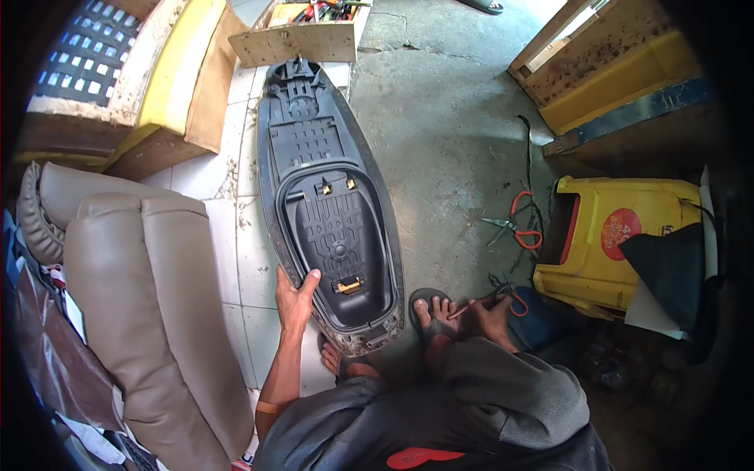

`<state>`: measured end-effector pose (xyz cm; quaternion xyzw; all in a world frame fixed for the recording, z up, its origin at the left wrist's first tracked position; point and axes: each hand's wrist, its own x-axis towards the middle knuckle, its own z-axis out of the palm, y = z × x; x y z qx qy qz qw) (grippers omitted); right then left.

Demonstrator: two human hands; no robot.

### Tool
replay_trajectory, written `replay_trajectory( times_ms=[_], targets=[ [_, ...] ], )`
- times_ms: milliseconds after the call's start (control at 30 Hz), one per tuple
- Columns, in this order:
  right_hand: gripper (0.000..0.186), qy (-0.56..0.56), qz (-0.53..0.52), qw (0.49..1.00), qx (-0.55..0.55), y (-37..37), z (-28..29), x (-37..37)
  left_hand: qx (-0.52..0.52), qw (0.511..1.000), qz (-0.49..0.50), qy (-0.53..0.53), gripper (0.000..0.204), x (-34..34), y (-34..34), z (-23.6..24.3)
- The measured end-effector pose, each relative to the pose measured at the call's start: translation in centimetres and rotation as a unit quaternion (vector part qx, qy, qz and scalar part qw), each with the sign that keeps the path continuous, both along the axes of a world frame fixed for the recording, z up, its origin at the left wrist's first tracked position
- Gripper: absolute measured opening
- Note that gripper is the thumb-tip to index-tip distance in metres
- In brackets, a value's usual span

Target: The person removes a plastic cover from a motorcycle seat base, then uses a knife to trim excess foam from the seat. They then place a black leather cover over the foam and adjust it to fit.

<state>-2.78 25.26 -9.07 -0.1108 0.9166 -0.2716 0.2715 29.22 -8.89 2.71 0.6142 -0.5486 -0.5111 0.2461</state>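
A long black motorcycle seat base lies with its ribbed underside up, its narrow end far and its wide end near my feet. My left hand is closed around its near left rim, thumb over the edge. Yellow pieces are set in the hollow of the base. To the right of my foot, my right hand is down low, its fingers closed at red-handled pliers; shadow partly hides the grip. Beyond them, scissors with orange-red handles lie open on the floor.
A yellow plastic container lies on its side at right, with dark sheet material over it. Brown padded cushions fill the left. A wooden box of tools stands beyond the seat base. Wooden furniture stands far right.
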Motion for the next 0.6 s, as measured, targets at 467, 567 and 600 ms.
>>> replay_trajectory(
  times_ms=[467, 567, 600],
  targets=[
    [0.076, -0.297, 0.035, 0.933, -0.198, -11.2, 10.0, 0.1, -0.046, 0.995, -0.028, -0.078, 0.061, 3.9, -3.2, 3.7],
    [0.062, -0.160, 0.183, 0.953, -0.180, -13.3, 5.1, 0.6, -0.052, 0.997, -0.010, -0.049, 0.065, 2.3, -2.9, 2.9],
    [0.054, -0.229, 0.179, 0.951, -0.107, -15.4, 6.0, 0.8, -0.051, 0.998, -0.001, -0.049, 0.067, 2.3, -2.8, 3.0]
  ],
)
